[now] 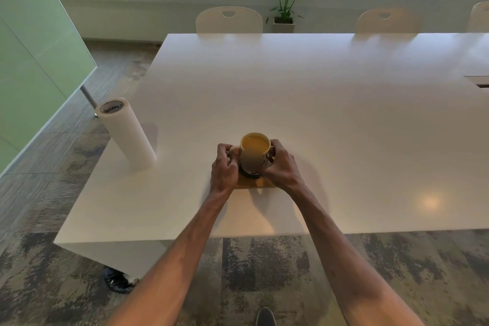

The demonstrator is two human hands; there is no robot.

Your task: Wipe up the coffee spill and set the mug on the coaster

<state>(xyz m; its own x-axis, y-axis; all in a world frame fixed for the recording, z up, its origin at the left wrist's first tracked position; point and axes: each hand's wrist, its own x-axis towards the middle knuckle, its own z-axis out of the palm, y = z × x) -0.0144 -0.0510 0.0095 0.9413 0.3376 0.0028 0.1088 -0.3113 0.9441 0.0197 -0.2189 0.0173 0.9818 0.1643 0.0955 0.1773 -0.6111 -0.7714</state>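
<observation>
- Cream ceramic mug (254, 154) full of milky coffee, over dark round patterned coaster (248, 174) near front edge of white surface (317, 103)
- Left hand (224, 167) curled on handle
- Right hand (281, 164) wrapped round mug side
- White paper towel roll (126, 133) upright by left edge

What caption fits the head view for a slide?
Both hands, left and right, hold a full mug over a coaster on a white table.

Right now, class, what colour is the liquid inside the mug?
Pale tan, like milky coffee, filling the mug; seen best in the head view.
</observation>
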